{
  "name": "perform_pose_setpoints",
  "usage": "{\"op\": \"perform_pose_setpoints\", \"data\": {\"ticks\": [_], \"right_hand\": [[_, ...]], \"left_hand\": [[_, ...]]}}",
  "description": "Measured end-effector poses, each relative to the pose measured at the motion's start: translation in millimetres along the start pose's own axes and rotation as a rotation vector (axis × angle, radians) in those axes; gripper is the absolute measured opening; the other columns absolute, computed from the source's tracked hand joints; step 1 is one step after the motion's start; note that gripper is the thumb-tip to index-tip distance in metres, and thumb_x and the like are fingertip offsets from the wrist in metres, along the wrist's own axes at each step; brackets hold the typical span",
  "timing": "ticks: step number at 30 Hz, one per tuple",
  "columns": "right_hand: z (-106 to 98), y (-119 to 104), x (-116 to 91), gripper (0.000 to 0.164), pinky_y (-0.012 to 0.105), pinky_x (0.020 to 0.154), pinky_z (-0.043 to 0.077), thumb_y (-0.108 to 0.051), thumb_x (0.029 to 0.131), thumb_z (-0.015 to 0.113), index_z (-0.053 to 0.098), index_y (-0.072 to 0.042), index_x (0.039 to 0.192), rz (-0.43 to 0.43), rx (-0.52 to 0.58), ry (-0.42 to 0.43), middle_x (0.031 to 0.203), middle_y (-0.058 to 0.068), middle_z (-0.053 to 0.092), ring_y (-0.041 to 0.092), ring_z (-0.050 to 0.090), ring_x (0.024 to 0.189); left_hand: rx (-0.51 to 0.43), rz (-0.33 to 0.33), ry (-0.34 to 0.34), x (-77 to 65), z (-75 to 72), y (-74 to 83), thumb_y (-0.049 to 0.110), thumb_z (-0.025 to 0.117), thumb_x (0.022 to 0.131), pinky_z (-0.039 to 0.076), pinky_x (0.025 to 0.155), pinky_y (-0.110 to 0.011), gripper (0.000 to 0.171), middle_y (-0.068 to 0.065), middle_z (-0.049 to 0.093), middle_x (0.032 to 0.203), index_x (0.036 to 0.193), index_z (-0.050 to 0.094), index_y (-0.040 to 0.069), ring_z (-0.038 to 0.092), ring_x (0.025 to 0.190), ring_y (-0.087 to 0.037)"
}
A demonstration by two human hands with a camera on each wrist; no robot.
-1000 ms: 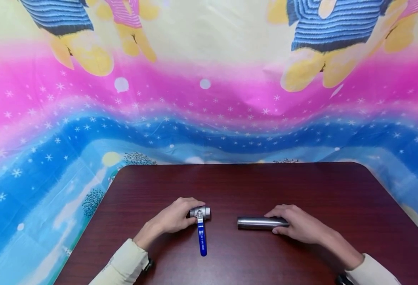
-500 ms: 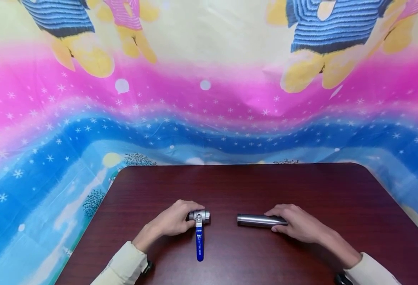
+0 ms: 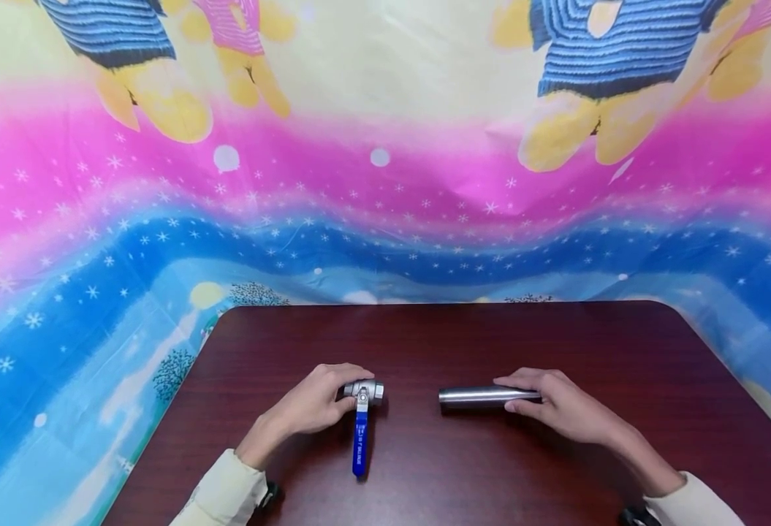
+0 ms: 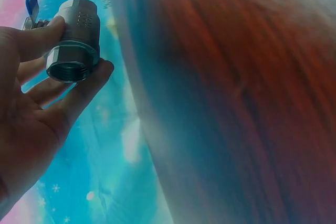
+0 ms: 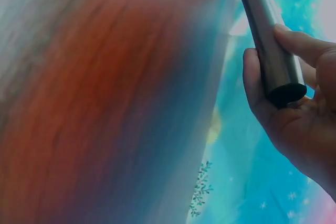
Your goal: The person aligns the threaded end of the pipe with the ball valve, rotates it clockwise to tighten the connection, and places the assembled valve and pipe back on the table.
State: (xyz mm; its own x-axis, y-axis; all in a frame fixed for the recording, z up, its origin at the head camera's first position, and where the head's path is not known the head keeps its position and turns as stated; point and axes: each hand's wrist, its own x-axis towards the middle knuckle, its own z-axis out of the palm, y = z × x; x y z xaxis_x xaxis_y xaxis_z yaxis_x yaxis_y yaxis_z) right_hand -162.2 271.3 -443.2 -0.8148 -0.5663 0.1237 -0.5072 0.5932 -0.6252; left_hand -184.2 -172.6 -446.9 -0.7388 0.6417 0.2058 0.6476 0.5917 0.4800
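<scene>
My left hand grips a metal ball valve by its body, thumb on one side and fingers on the other. The valve's blue lever handle points toward me in the head view. In the left wrist view a threaded opening of the valve faces the camera. My right hand holds a metal pipe near its right end, between thumb and fingers. The pipe lies level, its left end aimed at the valve, with a gap between them. In the right wrist view the pipe slants across the fingers.
A dark red-brown wooden table with rounded far corners lies beneath both hands. Behind and around it hangs a bright cloth backdrop printed with snowflakes and cartoon figures. Pale sleeves and dark wrist straps sit at both forearms.
The left hand has shifted slightly left with the valve, and the lever's free end has swung left. The right hand has moved a little right and away from me, raising the pipe in view.
</scene>
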Motion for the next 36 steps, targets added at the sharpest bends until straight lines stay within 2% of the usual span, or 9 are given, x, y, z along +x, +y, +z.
{"op": "perform_pose_setpoints", "data": {"ticks": [6, 10, 15, 17, 22, 25, 31, 36], "right_hand": [[-2.5, -1.5, -3.7, 0.038, 0.022, 0.07, 0.05, -0.026, 0.102, 0.074, 0.074, -0.014, 0.138, 0.048, 0.059, 0.134, 0.126, 0.004, 0.076, 0.001, 0.06, 0.084], [-2.6, -0.6, -5.4, 0.038, 0.024, 0.065, 0.05, -0.022, 0.101, 0.075, 0.073, -0.014, 0.138, 0.081, 0.125, 0.198, 0.13, 0.009, 0.074, 0.004, 0.06, 0.08], [-5.9, -2.5, -7.2, 0.037, 0.025, 0.065, 0.049, -0.021, 0.101, 0.076, 0.073, -0.019, 0.138, 0.131, 0.198, 0.265, 0.128, 0.003, 0.074, 0.007, 0.06, 0.087], [-8.6, -4.1, -7.0, 0.037, 0.025, 0.067, 0.05, -0.02, 0.101, 0.076, 0.074, -0.02, 0.138, 0.14, 0.229, 0.289, 0.127, -0.004, 0.075, 0.007, 0.062, 0.089], [-14.9, -6.6, -6.1, 0.038, 0.025, 0.07, 0.055, -0.015, 0.1, 0.076, 0.073, -0.016, 0.138, 0.123, 0.266, 0.326, 0.126, -0.015, 0.074, 0.007, 0.065, 0.091], [-17.4, -7.0, -5.6, 0.038, 0.026, 0.07, 0.056, -0.013, 0.1, 0.076, 0.073, -0.016, 0.138, 0.112, 0.267, 0.336, 0.127, -0.017, 0.074, 0.007, 0.065, 0.091], [-18.8, -6.7, -0.6, 0.039, 0.024, 0.071, 0.056, -0.009, 0.099, 0.076, 0.073, -0.015, 0.138, 0.074, 0.261, 0.348, 0.129, -0.021, 0.072, 0.005, 0.066, 0.095], [-18.8, -8.5, 2.8, 0.039, 0.023, 0.07, 0.056, -0.006, 0.098, 0.076, 0.073, -0.007, 0.137, 0.065, 0.286, 0.372, 0.128, -0.02, 0.072, 0.005, 0.065, 0.096]], "left_hand": [[-0.064, 0.003, 0.084, -1.3, -7.6, 7.0, 0.001, 0.075, 0.094, 0.06, 0.088, -0.029, 0.046, -0.004, 0.074, 0.134, 0.138, 0.071, 0.012, 0.067, 0.104, -0.012], [-0.131, -0.01, 0.147, -0.3, -12.0, 11.6, -0.001, 0.077, 0.092, 0.056, 0.073, -0.024, 0.048, -0.006, 0.073, 0.135, 0.137, 0.072, 0.012, 0.064, 0.094, -0.014], [-0.184, 0.01, 0.214, 2.5, -17.7, 14.8, -0.005, 0.08, 0.088, 0.055, 0.068, -0.024, 0.049, -0.01, 0.074, 0.132, 0.135, 0.073, 0.006, 0.064, 0.09, -0.016], [-0.206, 0.012, 0.235, 3.4, -20.2, 15.2, -0.007, 0.08, 0.086, 0.056, 0.071, -0.025, 0.049, -0.011, 0.075, 0.131, 0.133, 0.074, 0.005, 0.065, 0.094, -0.016], [-0.298, -0.007, 0.28, 5.1, -26.1, 14.1, -0.011, 0.078, 0.086, 0.06, 0.075, -0.023, 0.051, -0.011, 0.074, 0.132, 0.133, 0.074, 0.008, 0.068, 0.1, -0.015], [-0.342, -0.021, 0.301, 6.5, -28.1, 14.8, -0.012, 0.076, 0.087, 0.062, 0.075, -0.024, 0.051, -0.01, 0.074, 0.133, 0.133, 0.074, 0.01, 0.068, 0.099, -0.015], [-0.422, -0.039, 0.332, 10.6, -29.0, 19.4, -0.017, 0.073, 0.087, 0.066, 0.087, -0.034, 0.053, -0.011, 0.073, 0.135, 0.134, 0.073, 0.007, 0.071, 0.107, -0.019], [-0.457, -0.063, 0.374, 14.3, -29.4, 22.6, -0.018, 0.071, 0.087, 0.065, 0.092, -0.03, 0.052, -0.012, 0.072, 0.137, 0.135, 0.072, 0.004, 0.071, 0.111, -0.024]]}}
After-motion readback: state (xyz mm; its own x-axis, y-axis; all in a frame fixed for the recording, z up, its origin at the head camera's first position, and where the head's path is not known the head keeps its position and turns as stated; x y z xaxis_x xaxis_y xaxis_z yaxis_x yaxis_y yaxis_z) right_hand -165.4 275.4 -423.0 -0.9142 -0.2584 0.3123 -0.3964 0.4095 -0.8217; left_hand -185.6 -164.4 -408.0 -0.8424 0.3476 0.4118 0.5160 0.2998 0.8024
